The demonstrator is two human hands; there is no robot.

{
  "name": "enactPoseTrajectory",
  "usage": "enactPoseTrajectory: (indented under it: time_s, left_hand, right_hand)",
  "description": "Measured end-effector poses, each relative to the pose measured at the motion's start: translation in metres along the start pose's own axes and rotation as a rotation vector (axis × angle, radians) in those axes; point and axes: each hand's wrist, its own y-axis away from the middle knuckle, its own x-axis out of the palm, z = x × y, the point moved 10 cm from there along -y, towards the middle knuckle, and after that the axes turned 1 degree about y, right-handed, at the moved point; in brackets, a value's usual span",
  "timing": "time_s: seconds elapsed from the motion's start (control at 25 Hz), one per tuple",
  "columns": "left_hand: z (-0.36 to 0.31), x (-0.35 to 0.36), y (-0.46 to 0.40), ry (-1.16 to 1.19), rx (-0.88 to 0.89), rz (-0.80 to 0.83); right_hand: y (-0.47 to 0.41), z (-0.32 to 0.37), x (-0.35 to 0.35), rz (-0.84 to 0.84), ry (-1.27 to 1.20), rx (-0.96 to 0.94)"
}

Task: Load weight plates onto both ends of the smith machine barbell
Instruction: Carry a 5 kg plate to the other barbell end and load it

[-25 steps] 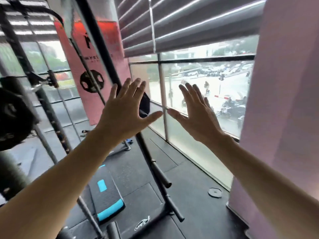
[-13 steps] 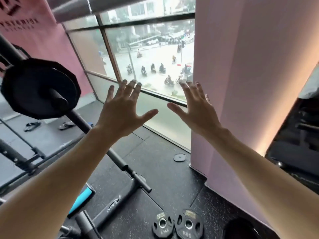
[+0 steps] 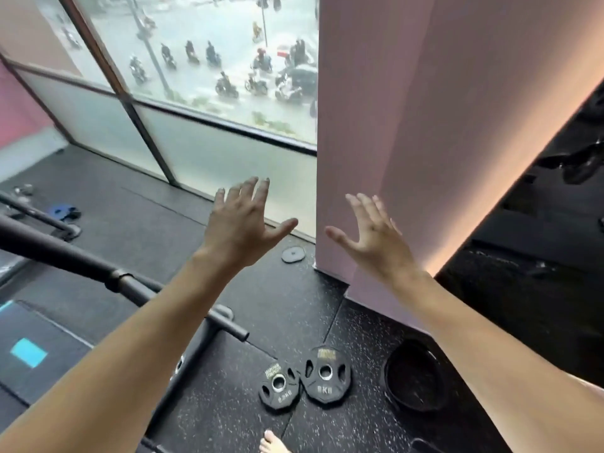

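Note:
My left hand (image 3: 243, 225) and my right hand (image 3: 372, 233) are stretched out in front of me, fingers spread, holding nothing. On the black rubber floor below them lie two small black weight plates side by side, one marked 2.5 kg (image 3: 278, 383) and one marked 5 kg (image 3: 326, 372). A larger black plate (image 3: 413, 376) lies to their right near the pink pillar. A small grey plate (image 3: 293, 254) lies by the window. The dark tube of the machine frame (image 3: 75, 259) crosses at the left under my left forearm.
A pink pillar (image 3: 408, 125) rises straight ahead on the right. A floor-to-ceiling window (image 3: 196, 93) faces the street. A black step with a cyan square (image 3: 29, 353) sits at lower left. My bare toes (image 3: 273, 443) show at the bottom. Dark equipment stands at far right.
The view has swung right and down: the loaded bar end with its plate has left the frame, and the floor plates now sit in the lower middle. Both hands stay open and spread.

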Motion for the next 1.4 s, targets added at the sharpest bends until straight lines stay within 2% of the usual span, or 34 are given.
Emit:
enactPoseTrajectory:
  time_s: [0.24,0.32,0.52,0.72,0.88,1.08,1.2,1.4]
  left_hand:
    - [-0.015,0.169,-0.019,0.008,0.079,0.213]
    - [-0.022,0.245,-0.014,0.024,0.066,0.318]
    - [-0.014,0.451,0.023,0.106,-0.132,0.522]
    - [-0.043,0.655,0.087,0.118,-0.204,0.734]
    - [-0.060,0.790,0.141,0.197,-0.301,0.840]
    - [-0.070,0.917,0.186,0.283,-0.402,0.906]
    - [-0.074,0.970,0.198,0.281,-0.434,0.917]
    - [-0.083,1.021,0.202,0.185,-0.407,0.898]
  right_hand:
    - [-0.016,-0.070,0.139,0.163,0.022,0.151]
    - [-0.020,-0.106,0.199,0.214,0.001,0.203]
    - [-0.011,-0.219,0.378,0.366,-0.040,0.330]
    - [0.039,-0.323,0.549,0.525,0.062,0.408]
    - [0.084,-0.380,0.665,0.629,0.120,0.475]
    - [0.130,-0.441,0.772,0.692,0.145,0.665]
    - [0.148,-0.468,0.811,0.710,0.216,0.743]
    - [0.159,-0.479,0.857,0.755,0.279,0.708]
